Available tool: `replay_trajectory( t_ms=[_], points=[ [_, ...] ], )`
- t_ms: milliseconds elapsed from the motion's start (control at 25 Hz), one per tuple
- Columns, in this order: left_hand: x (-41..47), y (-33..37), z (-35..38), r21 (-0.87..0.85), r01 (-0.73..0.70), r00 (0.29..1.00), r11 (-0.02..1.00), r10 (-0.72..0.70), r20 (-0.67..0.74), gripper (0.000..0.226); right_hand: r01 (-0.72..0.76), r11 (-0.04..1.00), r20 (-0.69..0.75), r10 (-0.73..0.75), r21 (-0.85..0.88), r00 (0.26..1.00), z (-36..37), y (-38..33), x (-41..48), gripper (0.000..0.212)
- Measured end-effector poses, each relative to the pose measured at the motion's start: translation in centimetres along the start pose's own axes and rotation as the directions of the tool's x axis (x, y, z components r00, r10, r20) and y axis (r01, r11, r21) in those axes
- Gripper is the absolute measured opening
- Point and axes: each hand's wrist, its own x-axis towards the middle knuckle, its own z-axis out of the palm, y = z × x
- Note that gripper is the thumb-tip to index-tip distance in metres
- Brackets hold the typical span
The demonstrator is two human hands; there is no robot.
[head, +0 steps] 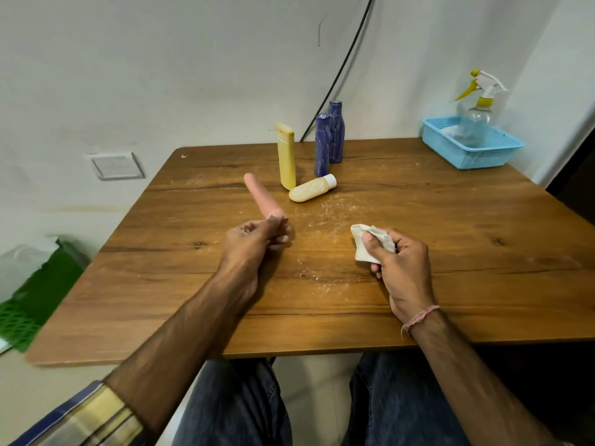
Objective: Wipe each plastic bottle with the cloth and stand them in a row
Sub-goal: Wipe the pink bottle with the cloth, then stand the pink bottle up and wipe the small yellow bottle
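My left hand (254,241) grips the near end of a pink plastic bottle (260,196), which points away and to the left above the wooden table (450,252). My right hand (399,262) holds a crumpled white cloth (370,243) just over the table, apart from the pink bottle. Behind them a tall yellow bottle (286,156) stands upright. A short pale yellow bottle with a white cap (312,188) lies on its side beside it. Two blue bottles (329,140) stand upright close together near the far edge.
A light blue plastic basket (476,152) sits at the table's far right corner with a clear spray bottle (476,114) in it. A black cable (341,69) runs down the wall behind the bottles. A green crate (29,313) lies on the floor at left. Whitish scuffs mark the table's middle.
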Motion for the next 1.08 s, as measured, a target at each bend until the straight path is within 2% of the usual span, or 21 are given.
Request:
replay_trajectory(
  t_ms=[40, 120, 240, 360, 480, 640, 720, 800, 840, 920, 1000, 1080],
  points=[
    [0.7, -0.1, 0.1, 0.208, -0.046, 0.998, 0.977, 0.055, -0.036, 0.031, 0.001, 1.0, 0.007, -0.001, -0.008, 1.0, 0.1, -0.1, 0.0, 0.013],
    [2.7, -0.3, -0.1, 0.569, -0.16, 0.966, 0.807, 0.246, -0.076, 0.031, 0.005, 1.0, 0.019, -0.005, -0.015, 1.0, 0.4, -0.2, 0.3, 0.015],
    [5.9, 0.5, -0.1, 0.788, -0.222, 0.926, 0.574, 0.377, -0.014, 0.037, 0.002, 1.0, 0.029, -0.001, -0.014, 1.0, 0.9, -0.2, 1.0, 0.015],
    [8.8, 1.2, -0.1, 0.933, -0.113, 0.919, 0.341, 0.393, -0.033, 0.045, 0.001, 1.0, 0.042, 0.0, -0.03, 0.999, 1.2, -0.2, 1.5, 0.016],
    [10.0, 1.2, 0.0, 0.963, -0.002, 0.923, 0.268, 0.371, -0.102, 0.049, -0.006, 0.999, 0.047, 0.007, -0.033, 0.999, 1.1, 0.0, 1.6, 0.018],
    [10.2, 1.1, -0.1, 0.971, 0.024, 0.927, 0.236, 0.357, -0.11, 0.054, -0.002, 1.0, 0.053, 0.004, -0.025, 0.999, 1.1, 0.3, 1.7, 0.012],
    [9.7, 1.5, -0.1, 0.961, 0.037, 0.932, 0.275, 0.336, -0.133, 0.057, 0.004, 1.0, 0.052, -0.002, -0.024, 0.999, 1.0, 0.3, 1.6, 0.012],
    [7.9, 1.2, 0.3, 0.934, 0.03, 0.89, 0.357, 0.416, -0.188, 0.063, 0.004, 1.0, 0.049, -0.004, -0.019, 0.999, 1.1, 0.3, 1.6, 0.014],
    [6.6, 0.7, 0.8, 0.932, -0.043, 0.847, 0.36, 0.508, -0.157, 0.061, 0.004, 1.0, 0.044, -0.003, -0.017, 0.999, 1.1, 0.2, 1.6, 0.015],
    [3.8, -0.6, 3.2, 0.904, -0.328, 0.764, 0.274, 0.64, 0.083, 0.051, 0.004, 1.0, 0.031, -0.004, -0.013, 1.0, 1.1, 0.2, 1.7, 0.015],
    [3.3, -0.7, 6.6, 0.804, -0.566, 0.701, 0.182, 0.62, 0.352, 0.041, 0.008, 1.0, 0.027, -0.007, -0.013, 1.0, 1.1, 0.4, 1.8, 0.014],
    [6.2, 0.4, 9.8, 0.804, -0.59, 0.706, 0.079, 0.534, 0.466, 0.032, 0.02, 1.0, 0.027, -0.02, -0.009, 0.999, 1.1, 0.5, 1.8, 0.016]
  ],
)
